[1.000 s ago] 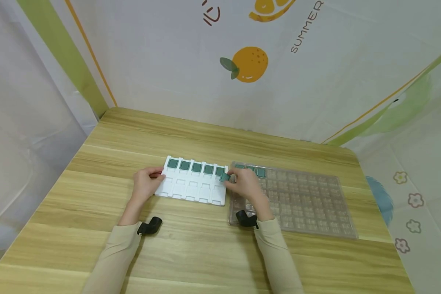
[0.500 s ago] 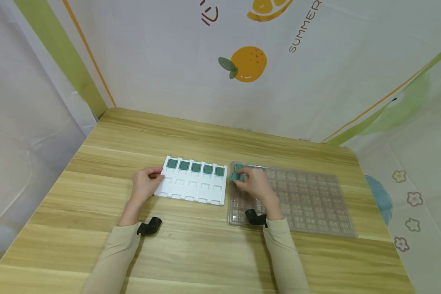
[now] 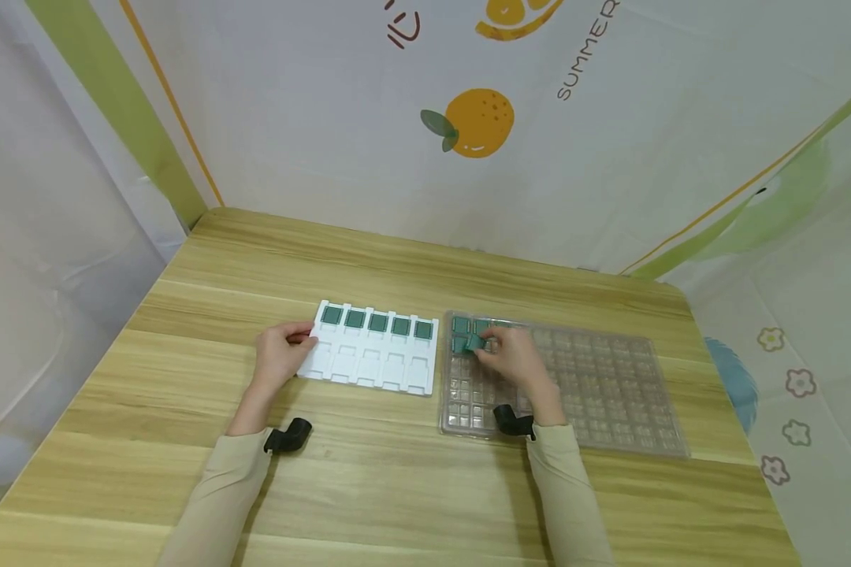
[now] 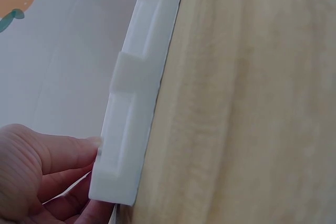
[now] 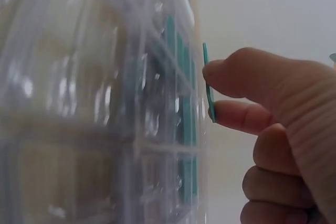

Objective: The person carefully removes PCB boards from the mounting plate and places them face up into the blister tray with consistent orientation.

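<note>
My left hand (image 3: 282, 356) grips the left end of a white plastic tray (image 3: 369, 366); in the left wrist view its thumb lies on the tray's (image 4: 115, 135) edge, the other fingers beneath. Several green square chips (image 3: 378, 323) sit in the tray's far row. My right hand (image 3: 516, 358) pinches one thin green square chip (image 3: 474, 342) between thumb and forefinger over a clear plastic tray (image 3: 589, 394). In the right wrist view this chip (image 5: 209, 90) is edge-on, apart from the tray. Chips (image 3: 461, 324) sit in the clear tray's far-left pockets; my hand hides some pockets.
Both trays lie side by side on a wood-grain table (image 3: 369, 496), with a narrow gap between them. A white printed curtain (image 3: 312, 142) hangs behind and at both sides. Black wrist mounts (image 3: 291, 435) stick out from both sleeves.
My right hand has carried the chip rightward from the white tray's right end to above the clear tray's second row. My left hand keeps its grip, almost unmoved.
</note>
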`<state>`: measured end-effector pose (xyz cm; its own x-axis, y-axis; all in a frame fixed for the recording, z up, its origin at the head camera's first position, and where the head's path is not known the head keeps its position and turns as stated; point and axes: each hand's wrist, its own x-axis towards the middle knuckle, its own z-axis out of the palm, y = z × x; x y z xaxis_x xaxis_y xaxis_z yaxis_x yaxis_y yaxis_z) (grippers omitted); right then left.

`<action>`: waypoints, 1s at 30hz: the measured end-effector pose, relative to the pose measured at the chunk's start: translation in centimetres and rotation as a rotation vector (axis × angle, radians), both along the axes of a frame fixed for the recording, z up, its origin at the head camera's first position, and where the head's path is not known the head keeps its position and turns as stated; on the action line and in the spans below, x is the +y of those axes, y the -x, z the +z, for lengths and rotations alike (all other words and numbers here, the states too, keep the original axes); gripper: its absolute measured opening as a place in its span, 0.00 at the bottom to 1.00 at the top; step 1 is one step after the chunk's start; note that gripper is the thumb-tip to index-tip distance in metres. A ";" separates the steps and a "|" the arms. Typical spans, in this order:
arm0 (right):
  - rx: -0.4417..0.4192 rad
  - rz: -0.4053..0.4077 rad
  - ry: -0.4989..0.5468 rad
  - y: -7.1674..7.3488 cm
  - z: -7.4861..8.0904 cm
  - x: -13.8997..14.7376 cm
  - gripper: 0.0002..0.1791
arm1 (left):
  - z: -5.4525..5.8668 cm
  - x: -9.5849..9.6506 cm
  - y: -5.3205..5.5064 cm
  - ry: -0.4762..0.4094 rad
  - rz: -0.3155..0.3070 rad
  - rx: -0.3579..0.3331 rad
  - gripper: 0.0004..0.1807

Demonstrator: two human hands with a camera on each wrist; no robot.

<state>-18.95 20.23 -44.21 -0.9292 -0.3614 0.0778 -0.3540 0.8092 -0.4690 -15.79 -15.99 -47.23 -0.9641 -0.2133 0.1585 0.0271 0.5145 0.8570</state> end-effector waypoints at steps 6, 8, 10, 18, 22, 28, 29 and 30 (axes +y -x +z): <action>-0.014 0.000 -0.018 0.3 -0.6 0.7 0.16 | -0.3 -0.1 0.1 0.008 -0.002 0.001 0.11; -0.009 0.002 -0.028 0.3 -0.7 0.8 0.16 | -0.3 -0.1 0.1 0.007 -0.005 -0.001 0.11; 0.009 0.007 -0.042 0.3 -0.8 0.9 0.16 | -0.2 -0.1 0.1 0.005 -0.009 -0.004 0.11; 0.057 0.006 -0.084 0.0 -0.4 1.1 0.15 | -0.1 -0.1 0.0 -0.008 -0.018 -0.016 0.11; 0.049 0.003 -0.105 -0.1 -0.4 1.1 0.16 | 0.0 -0.2 0.1 -0.006 -0.022 -0.016 0.11; 0.046 0.008 -0.116 -0.1 -0.5 1.1 0.16 | 0.1 -0.2 0.0 -0.013 -0.031 -0.010 0.11; 0.045 0.008 -0.119 -0.1 -0.5 1.1 0.16 | 0.1 -0.2 0.0 -0.013 -0.032 -0.009 0.11; 0.044 0.007 -0.120 -0.1 -0.5 1.1 0.16 | 0.1 -0.2 0.0 -0.019 -0.034 -0.002 0.11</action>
<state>-18.83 21.29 -44.71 -0.9231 -0.3772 0.0743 -0.3782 0.8559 -0.3527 -15.76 -16.18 -47.13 -0.9710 -0.1837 0.1532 0.0427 0.4970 0.8667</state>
